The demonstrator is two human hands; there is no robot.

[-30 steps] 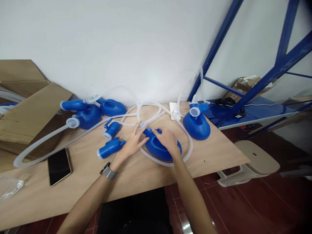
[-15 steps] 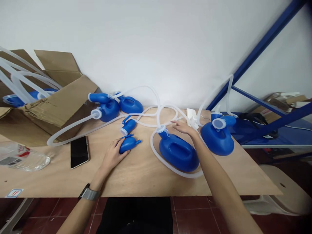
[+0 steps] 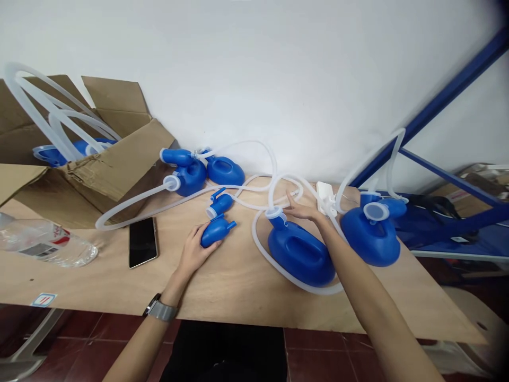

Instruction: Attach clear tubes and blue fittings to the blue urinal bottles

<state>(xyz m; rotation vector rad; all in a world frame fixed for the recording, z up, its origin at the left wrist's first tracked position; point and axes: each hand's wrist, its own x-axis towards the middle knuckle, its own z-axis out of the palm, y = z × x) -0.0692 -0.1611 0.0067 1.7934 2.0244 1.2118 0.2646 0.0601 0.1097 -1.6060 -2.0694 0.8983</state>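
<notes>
My left hand (image 3: 198, 247) is wrapped around a small blue urinal head (image 3: 215, 233) with a short spout, which rests on the wooden table. Beyond it lies a similar blue piece (image 3: 222, 203) with a pale rim. In front of my right side a blue urinal bottle (image 3: 302, 254) lies with its neck pointing away to the left. My right hand (image 3: 301, 210) reaches over it with fingers spread, close beside the white-rimmed neck (image 3: 274, 213); whether the fingers touch the neck I cannot tell. A translucent hose (image 3: 258, 241) curls around the bottle.
At left stands an open cardboard box (image 3: 119, 159) with hoses and blue parts. A phone (image 3: 143, 243) and a water bottle (image 3: 47, 244) lie before it. More urinal bottles rest at the back (image 3: 226, 171) and right (image 3: 369, 239), near a white power strip (image 3: 326, 197) and blue shelving (image 3: 449, 101).
The view has shifted, so most things appear farther right. My right hand's fingers have come nearer the bottle's neck, the index finger now raised. My left hand still holds the small blue head.
</notes>
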